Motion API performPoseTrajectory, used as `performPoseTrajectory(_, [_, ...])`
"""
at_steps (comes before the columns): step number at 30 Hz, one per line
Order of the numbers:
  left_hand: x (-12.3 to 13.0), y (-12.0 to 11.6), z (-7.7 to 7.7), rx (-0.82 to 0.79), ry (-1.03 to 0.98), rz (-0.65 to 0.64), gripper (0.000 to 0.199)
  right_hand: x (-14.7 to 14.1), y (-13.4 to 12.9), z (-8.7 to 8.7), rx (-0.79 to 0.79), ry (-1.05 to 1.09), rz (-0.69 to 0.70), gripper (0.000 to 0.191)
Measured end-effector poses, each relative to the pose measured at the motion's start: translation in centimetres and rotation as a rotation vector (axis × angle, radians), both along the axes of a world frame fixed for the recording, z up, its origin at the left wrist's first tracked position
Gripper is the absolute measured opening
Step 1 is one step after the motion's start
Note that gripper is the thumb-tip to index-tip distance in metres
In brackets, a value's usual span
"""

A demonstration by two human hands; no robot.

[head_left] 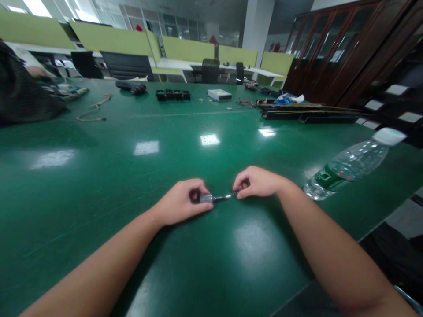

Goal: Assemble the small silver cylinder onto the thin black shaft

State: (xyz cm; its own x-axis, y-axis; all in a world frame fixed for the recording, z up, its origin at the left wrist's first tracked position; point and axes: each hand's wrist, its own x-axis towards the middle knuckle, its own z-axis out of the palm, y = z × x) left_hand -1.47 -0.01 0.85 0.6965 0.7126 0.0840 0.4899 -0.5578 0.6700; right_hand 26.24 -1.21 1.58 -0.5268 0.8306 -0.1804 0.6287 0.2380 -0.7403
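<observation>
My left hand (183, 200) is closed around a short grey cylinder with a thin shaft (206, 199); whether it is a small motor or a tool handle I cannot tell. The shaft points right and ends in a bright tip. Just past that tip, my right hand (254, 182) pinches a tiny dark piece (235, 192), mostly hidden by the fingers and too small to name. Tip and piece are very close; whether they touch is unclear. Both hands are low over the green table (205, 158).
A clear plastic bottle (355, 165) with a white cap stands right of my right forearm. Farther back are a power tool (131, 87), black blocks (173, 95), a grey box (219, 94), a cable (94, 108) and black rails (307, 113). A dark bag-like shape (23, 88) lies far left.
</observation>
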Motion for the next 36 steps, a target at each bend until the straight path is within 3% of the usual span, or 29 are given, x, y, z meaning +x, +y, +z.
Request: performPoseTrajectory(36, [0.31, 0.25, 0.15, 0.033, 0.066, 0.008, 0.026, -0.13, 0.08, 0.12, 0.057, 0.026, 0.029, 0.024])
